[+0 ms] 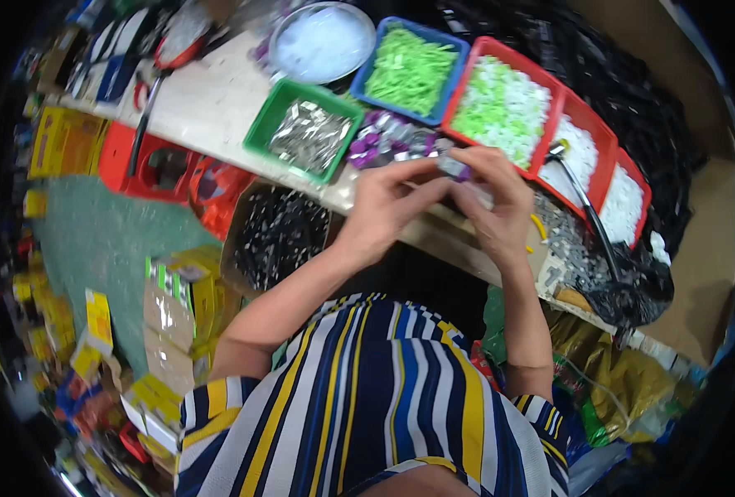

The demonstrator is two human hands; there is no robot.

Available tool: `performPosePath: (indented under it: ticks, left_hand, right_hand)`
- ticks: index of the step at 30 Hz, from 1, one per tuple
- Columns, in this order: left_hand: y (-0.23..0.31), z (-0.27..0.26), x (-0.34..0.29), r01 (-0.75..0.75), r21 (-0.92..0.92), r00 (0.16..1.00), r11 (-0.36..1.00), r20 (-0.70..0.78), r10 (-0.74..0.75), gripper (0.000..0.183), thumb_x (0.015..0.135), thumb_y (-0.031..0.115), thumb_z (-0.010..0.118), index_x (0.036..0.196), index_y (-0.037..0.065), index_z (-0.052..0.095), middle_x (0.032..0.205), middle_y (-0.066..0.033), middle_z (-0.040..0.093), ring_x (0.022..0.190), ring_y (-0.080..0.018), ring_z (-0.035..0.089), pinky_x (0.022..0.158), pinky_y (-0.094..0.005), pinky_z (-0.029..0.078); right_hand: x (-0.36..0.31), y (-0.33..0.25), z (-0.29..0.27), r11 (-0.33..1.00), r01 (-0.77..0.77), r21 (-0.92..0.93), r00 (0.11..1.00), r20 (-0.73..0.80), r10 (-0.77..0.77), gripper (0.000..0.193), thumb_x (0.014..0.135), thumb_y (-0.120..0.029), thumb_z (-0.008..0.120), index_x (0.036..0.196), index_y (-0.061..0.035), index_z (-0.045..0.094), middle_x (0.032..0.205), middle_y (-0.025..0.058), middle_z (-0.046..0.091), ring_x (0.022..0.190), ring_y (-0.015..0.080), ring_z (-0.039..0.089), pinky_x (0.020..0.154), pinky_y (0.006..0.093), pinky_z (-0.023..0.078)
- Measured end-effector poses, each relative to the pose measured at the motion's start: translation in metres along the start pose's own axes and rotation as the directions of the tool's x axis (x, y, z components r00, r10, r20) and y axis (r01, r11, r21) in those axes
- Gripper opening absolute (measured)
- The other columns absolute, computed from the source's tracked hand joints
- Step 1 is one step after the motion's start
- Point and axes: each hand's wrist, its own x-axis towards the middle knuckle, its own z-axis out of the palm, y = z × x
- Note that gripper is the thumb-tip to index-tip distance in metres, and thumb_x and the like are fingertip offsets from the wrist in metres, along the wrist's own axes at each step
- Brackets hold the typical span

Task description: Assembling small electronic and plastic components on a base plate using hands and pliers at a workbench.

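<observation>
My left hand [388,203] and my right hand [496,203] meet above the front edge of a pale wooden workbench [210,108]. Between their fingertips they pinch a small purple and silver part [453,168]. A pile of similar purple parts [388,139] lies on the bench just behind my left hand. Both forearms come up from a striped blue, yellow and white shirt.
Behind the hands stand a green tray of silver pieces [309,137], a blue tray of green parts [411,73], red trays of pale green and white parts [504,108], and a round white-filled dish [322,41]. A box of black parts [278,236] sits below the bench. Cartons litter the floor at left.
</observation>
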Motion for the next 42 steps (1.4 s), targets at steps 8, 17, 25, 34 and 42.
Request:
performPosePath:
  ticks: [8,17,25,34,42]
  left_hand:
    - [-0.024,0.033,-0.006,0.157,-0.475,0.969,0.866,0.244,-0.042,0.026,0.096,0.01,0.059,0.118,-0.003,0.065,0.091,-0.0005,0.066,0.081,-0.0047,0.061,0.073,-0.0206,0.048]
    - [-0.021,0.003,0.002,-0.029,0.032,0.807,0.999,0.59,0.005,0.03,0.093,0.013,0.066,0.119,-0.003,0.066,0.077,0.0014,0.064,0.07,-0.0026,0.055,0.061,-0.0196,0.044]
    - [-0.016,-0.013,-0.005,0.199,-0.055,0.935,0.978,0.308,-0.173,0.033,0.098,0.018,0.061,0.125,-0.002,0.063,0.091,-0.0048,0.069,0.078,-0.0084,0.064,0.068,-0.0215,0.051]
    - [-0.031,-0.013,-0.01,-0.046,0.137,0.998,0.989,0.053,0.039,0.027,0.096,0.011,0.064,0.119,-0.002,0.067,0.091,-0.0074,0.071,0.076,-0.0086,0.064,0.066,-0.0205,0.049]
    - [-0.024,-0.004,-0.004,0.199,-0.247,0.978,0.948,0.116,-0.175,0.029,0.091,0.015,0.072,0.112,-0.004,0.068,0.089,-0.0075,0.072,0.07,-0.0083,0.063,0.06,-0.019,0.046]
  right_hand:
    - [-0.044,-0.009,-0.015,0.717,0.284,-0.637,0.94,0.038,-0.339,0.042,0.071,0.006,0.077,0.111,0.0014,0.069,0.103,0.015,0.064,0.094,0.0319,0.062,0.085,0.0404,0.049]
    - [-0.054,-0.031,-0.039,0.846,0.24,-0.477,0.943,0.322,-0.086,0.036,0.072,0.004,0.074,0.108,-0.0017,0.07,0.096,0.0129,0.064,0.086,0.0304,0.062,0.077,0.0386,0.049]
    - [-0.039,-0.013,-0.025,0.857,0.157,-0.491,0.983,0.164,-0.086,0.027,0.071,-0.003,0.079,0.096,-0.0012,0.068,0.091,0.0106,0.065,0.083,0.0277,0.063,0.073,0.0356,0.047]
    - [-0.032,-0.002,-0.012,0.872,0.053,-0.486,0.998,0.064,-0.024,0.027,0.073,-0.008,0.077,0.097,-0.0052,0.067,0.089,0.0079,0.063,0.084,0.0265,0.063,0.072,0.0372,0.045]
    - [-0.035,-0.012,-0.001,0.734,0.248,-0.632,0.963,0.078,-0.258,0.033,0.072,-0.005,0.077,0.103,-0.0081,0.065,0.099,0.0083,0.064,0.092,0.0264,0.063,0.077,0.0372,0.044]
